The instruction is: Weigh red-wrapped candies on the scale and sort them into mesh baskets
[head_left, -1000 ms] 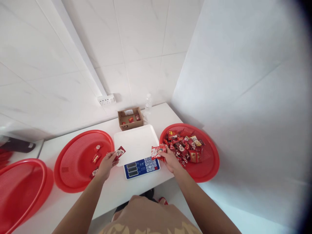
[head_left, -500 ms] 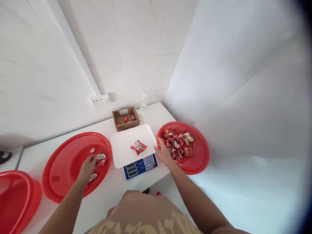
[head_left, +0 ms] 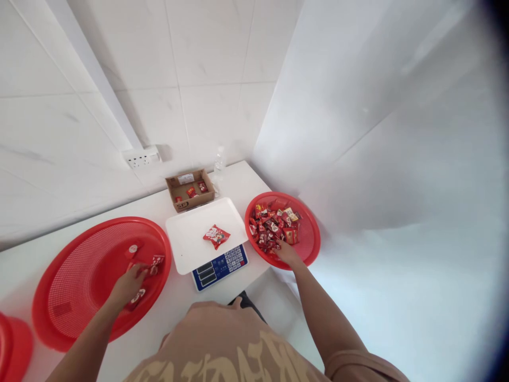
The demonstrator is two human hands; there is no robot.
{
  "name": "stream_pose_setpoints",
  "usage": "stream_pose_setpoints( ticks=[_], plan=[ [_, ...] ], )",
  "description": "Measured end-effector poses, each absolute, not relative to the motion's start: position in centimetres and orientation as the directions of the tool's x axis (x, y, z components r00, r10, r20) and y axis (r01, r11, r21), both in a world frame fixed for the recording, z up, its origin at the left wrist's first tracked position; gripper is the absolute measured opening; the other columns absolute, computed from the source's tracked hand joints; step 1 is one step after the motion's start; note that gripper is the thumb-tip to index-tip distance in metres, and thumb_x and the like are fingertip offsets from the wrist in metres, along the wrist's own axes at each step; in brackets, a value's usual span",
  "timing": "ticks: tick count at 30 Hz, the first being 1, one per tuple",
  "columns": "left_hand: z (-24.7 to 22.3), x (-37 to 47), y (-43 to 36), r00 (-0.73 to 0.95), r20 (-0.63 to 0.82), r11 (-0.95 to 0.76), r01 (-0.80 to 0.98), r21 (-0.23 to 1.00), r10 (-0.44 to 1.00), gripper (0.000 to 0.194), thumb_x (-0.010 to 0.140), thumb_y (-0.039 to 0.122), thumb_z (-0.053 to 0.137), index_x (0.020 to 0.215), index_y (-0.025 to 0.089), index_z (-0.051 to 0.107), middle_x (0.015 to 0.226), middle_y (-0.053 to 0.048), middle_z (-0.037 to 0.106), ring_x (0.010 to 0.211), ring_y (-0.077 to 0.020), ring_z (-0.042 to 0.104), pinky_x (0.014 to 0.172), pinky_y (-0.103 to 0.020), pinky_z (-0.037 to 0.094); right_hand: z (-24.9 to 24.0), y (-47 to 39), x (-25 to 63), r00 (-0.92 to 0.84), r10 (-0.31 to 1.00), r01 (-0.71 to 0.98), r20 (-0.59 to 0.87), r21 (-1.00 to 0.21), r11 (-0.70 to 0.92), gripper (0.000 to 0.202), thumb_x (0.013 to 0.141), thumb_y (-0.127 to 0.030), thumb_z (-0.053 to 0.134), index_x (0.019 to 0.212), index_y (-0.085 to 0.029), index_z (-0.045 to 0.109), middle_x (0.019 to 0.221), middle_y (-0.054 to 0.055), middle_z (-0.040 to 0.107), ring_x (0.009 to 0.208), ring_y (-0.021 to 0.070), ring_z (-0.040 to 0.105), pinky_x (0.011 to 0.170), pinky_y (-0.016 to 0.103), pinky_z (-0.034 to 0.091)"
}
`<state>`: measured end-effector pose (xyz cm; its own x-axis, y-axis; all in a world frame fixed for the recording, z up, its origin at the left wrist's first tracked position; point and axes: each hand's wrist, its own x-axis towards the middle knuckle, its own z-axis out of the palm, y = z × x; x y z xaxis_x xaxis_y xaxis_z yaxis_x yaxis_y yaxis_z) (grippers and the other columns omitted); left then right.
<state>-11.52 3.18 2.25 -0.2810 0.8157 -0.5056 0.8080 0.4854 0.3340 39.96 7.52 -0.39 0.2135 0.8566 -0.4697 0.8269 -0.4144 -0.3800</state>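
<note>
Left hand (head_left: 128,285) at packets (head_left: 157,260) in the left basket (head_left: 75,281), right hand (head_left: 287,253) among the pile (head_left: 274,227) in the right basket (head_left: 312,239).
Whether either grips one, I cannot tell. A lone packet (head_left: 217,236) lies on the tray (head_left: 189,252) of the scale (head_left: 220,267), which probably stands between the baskets for easy reach from each.

left basket (head_left: 71,281): red mesh | right basket (head_left: 309,236): red mesh | packet (head_left: 217,236): red-and-white | scale pan (head_left: 186,233): white | scale panel (head_left: 219,269): blue | carton (head_left: 201,200): brown | worktop (head_left: 240,183): white | shirt (head_left: 222,326): tan, yellowish lettering
</note>
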Motion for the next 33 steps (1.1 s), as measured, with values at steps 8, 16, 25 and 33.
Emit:
stream_pose_setpoints(
  ticks=[8, 16, 25, 33],
  plan=[
    [5.2, -6.1, 5.1, -0.382, -0.219, 0.440, 0.811, 0.385, 0.898, 0.053, 0.084, 0.042, 0.042, 0.127, 0.012, 0.046, 0.130, -0.019, 0.052, 0.124, -0.0362, 0.044, 0.099, -0.050, 0.038, -4.4, 9.0, 41.2, 0.140, 0.878, 0.901, -0.459, -0.308, -0.305, 0.061, 0.071, -0.029, 0.064, 0.128, -0.015, 0.047, 0.126, 0.019, 0.051, 0.095, 0.0249, 0.062, 0.084, 0.036, 0.046],
    [6.5, 5.3, 10.2, -0.277, -0.059, 0.257, 0.768, 0.586, 0.959, 0.037, 0.082, 0.037, 0.047, 0.113, 0.020, 0.054, 0.121, -0.011, 0.059, 0.118, -0.0264, 0.051, 0.103, -0.041, 0.039, -4.5, 10.7, 44.0, -0.039, 0.917, 0.903, -0.396, -0.407, -0.137, 0.024, 0.075, -0.009, 0.046, 0.087, -0.019, 0.064, 0.089, 0.007, 0.061, 0.080, 0.0179, 0.059, 0.073, 0.027, 0.044],
    [6.6, 11.4, 11.1, -0.111, -0.130, 0.168, 0.751, 0.639, 0.985, 0.040, 0.086, 0.044, 0.042, 0.115, 0.021, 0.058, 0.127, -0.010, 0.055, 0.121, -0.0245, 0.048, 0.104, -0.041, 0.038, -2.2, 14.4, 43.8, 0.051, 0.972, 0.864, -0.229, -0.478, -0.158, 0.047, 0.080, -0.024, 0.052, 0.126, -0.018, 0.050, 0.130, 0.015, 0.045, 0.121, 0.0284, 0.044, 0.097, 0.040, 0.038],
    [6.3, 7.4, 10.7, -0.070, -0.148, 0.153, 0.717, 0.680, 0.986, 0.040, 0.085, 0.044, 0.043, 0.114, 0.021, 0.058, 0.126, -0.010, 0.057, 0.121, -0.0233, 0.048, 0.105, -0.039, 0.036, -3.5, 13.2, 40.9, 0.058, 0.959, 0.827, -0.277, -0.524, -0.201, 0.073, 0.077, -0.027, 0.057, 0.144, -0.022, 0.027, 0.145, 0.012, 0.035, 0.135, 0.0278, 0.031, 0.107, 0.044, 0.029]
  ],
)
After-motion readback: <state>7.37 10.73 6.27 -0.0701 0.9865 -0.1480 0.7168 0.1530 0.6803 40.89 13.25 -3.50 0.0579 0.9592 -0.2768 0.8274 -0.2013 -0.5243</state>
